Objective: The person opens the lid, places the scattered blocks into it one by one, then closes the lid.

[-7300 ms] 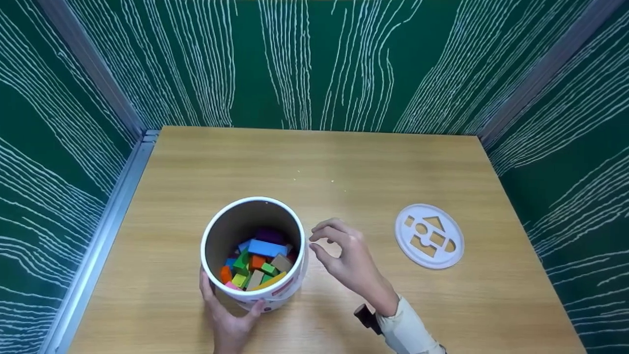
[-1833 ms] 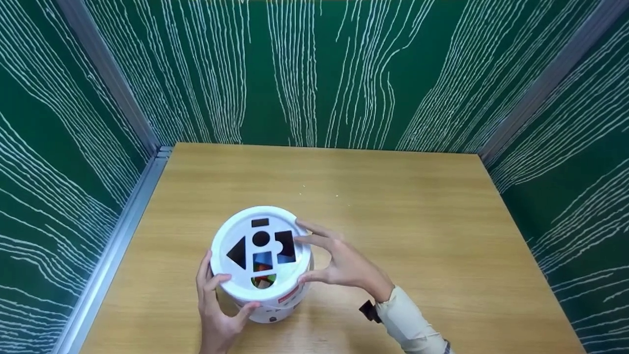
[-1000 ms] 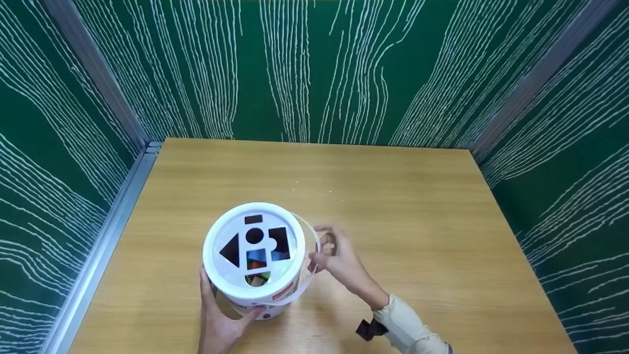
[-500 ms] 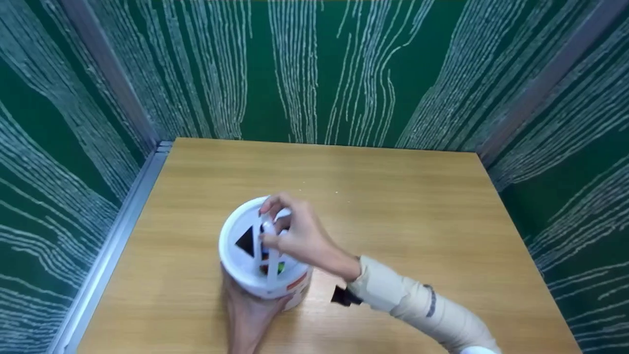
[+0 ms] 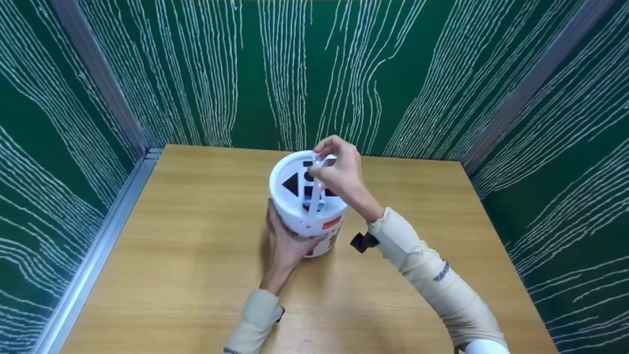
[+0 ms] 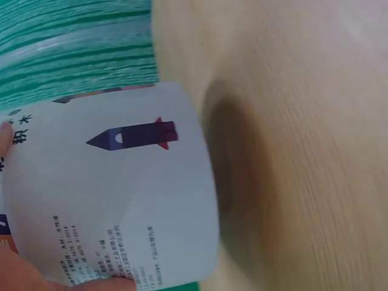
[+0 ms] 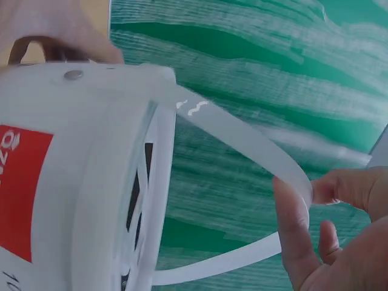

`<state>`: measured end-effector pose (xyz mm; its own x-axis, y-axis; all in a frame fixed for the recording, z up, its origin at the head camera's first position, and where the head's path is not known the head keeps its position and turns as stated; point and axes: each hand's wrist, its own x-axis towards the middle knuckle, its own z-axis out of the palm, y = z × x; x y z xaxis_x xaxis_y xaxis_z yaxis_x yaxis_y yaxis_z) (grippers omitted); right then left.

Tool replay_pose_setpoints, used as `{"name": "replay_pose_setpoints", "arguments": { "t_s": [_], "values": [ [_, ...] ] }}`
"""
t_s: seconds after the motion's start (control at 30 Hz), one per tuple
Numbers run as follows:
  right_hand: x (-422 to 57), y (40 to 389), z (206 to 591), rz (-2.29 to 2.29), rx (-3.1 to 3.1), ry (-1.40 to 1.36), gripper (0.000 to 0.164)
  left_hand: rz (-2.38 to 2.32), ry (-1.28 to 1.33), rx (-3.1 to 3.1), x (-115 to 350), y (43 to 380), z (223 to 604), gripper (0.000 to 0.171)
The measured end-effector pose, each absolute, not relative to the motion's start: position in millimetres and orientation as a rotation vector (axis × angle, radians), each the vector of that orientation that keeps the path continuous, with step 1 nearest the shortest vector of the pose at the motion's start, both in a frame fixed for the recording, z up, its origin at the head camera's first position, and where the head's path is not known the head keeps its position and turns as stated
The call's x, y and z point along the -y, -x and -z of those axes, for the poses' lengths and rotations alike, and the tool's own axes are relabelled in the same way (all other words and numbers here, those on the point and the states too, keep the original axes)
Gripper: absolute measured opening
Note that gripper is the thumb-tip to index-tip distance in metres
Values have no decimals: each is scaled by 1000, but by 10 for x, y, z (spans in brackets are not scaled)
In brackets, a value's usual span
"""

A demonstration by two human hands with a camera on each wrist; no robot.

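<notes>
A white bucket [image 5: 322, 247] with printed sides stands upright toward the far middle of the table. Its white lid [image 5: 286, 208], pierced with shaped holes, is fitted on top. My left hand [image 5: 286, 248] grips the bucket's near left side, thumb toward the front. In the left wrist view a printed rocket and small text show on the bucket wall [image 6: 163, 200], with a shadow beside its base. My right hand [image 5: 345, 172] pinches the pale strap handle [image 5: 315, 196], raised in an arch above the lid. The right wrist view shows thumb and finger on the handle [image 7: 242, 138].
The wooden table [image 5: 206, 236] spreads around the bucket. Green walls [image 5: 344, 73] with white wavy lines enclose its back and sides. A metal rail [image 5: 105, 231] runs along the left edge.
The lid, earlier lying at the right, is now on the bucket of coloured blocks. My right hand has raised the handle over it. Bucket and both hands have moved away from me and rightward.
</notes>
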<state>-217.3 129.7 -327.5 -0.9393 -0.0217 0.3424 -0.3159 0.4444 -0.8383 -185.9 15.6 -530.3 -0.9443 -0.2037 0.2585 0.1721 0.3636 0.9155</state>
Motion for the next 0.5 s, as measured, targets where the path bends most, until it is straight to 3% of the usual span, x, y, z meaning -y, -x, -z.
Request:
{"name": "replay_pose_setpoints", "arguments": {
  "t_s": [0.2,0.5],
  "values": [
    [-1424,2358,3525,-1521,2428,-162,27,1555,41,2344,-249,2003,5537,127],
    [-1918,2244,3663,-1765,2329,-150,16,1530,120,2330,-117,1928,5530,113]
  ]
}}
